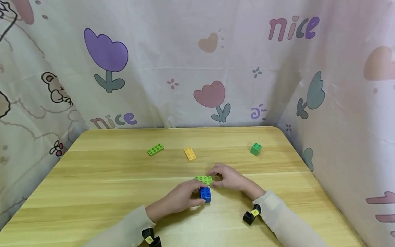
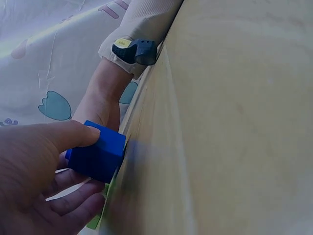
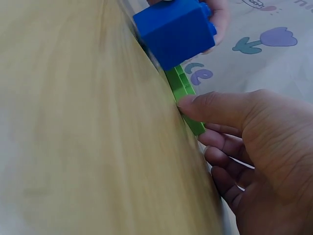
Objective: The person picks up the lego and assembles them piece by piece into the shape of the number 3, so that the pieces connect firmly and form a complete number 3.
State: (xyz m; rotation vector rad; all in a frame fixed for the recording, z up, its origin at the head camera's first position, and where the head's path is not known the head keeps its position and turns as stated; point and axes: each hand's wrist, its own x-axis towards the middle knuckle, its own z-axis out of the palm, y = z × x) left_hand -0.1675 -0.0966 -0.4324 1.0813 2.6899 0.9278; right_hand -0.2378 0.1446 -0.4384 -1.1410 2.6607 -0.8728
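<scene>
Here's the left hand [image 1: 180,198], thumb on the near side and fingers at the far side, grasping the blue brick [image 1: 205,194] with its studs up; that hold leaves the top uncovered and probably stops it twisting. Just beyond it, the lime-green plate [image 1: 205,179] lies low over the bench [image 1: 92,192], its right end pinched by the right hand [image 1: 228,176], likely to stop it sliding. Whether brick and plate touch, I can't tell. Farther back sit a mid-green plate [image 1: 155,150], a yellow plate [image 1: 190,154] and, off right, a dark green brick [image 1: 255,149], probably spread to stay out of both hands' way.
</scene>
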